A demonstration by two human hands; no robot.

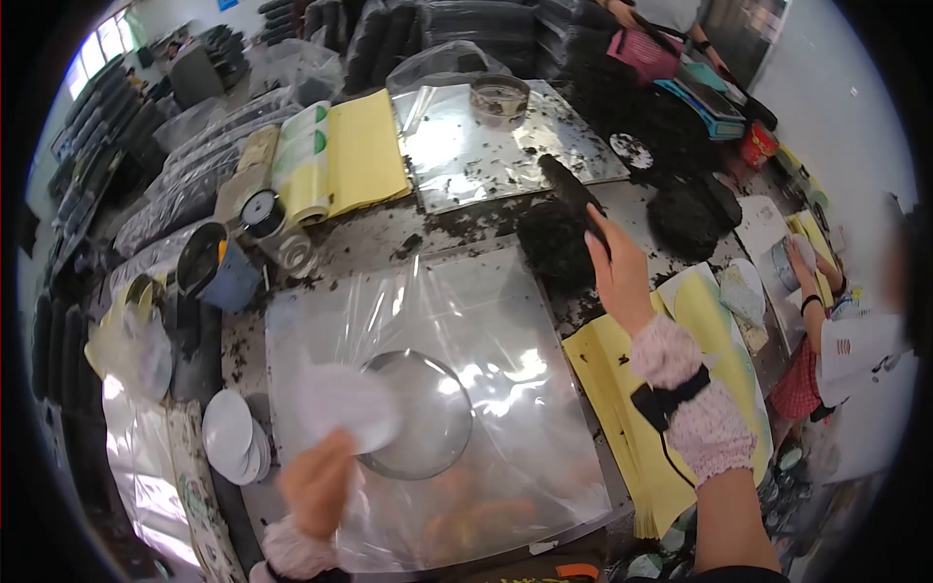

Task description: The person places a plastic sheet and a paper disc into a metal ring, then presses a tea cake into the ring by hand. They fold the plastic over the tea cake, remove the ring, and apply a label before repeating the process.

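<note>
My left hand (319, 481), smeared by motion, pinches a white paper disc (348, 400) over the left edge of a clear round ring (470, 413). The ring rests on a clear plastic sheet (515, 325) spread over a flat board. My right hand (622, 272) is closed on a long, flat dark tool (569, 183) coated in black crumbs, its far end pointing away from me. Just beside that hand sits a black crumbly clump (552, 241). Several more white discs (231, 435) are stacked at the left.
A metal sheet (447, 170) with another ring (500, 94) lies at the back. Yellow paper sheets (607, 418) lie at right, near a second black clump (680, 219). A blue cup (233, 277) and glass jar (292, 251) stand at left. A co-worker's hands (802, 262) work at right.
</note>
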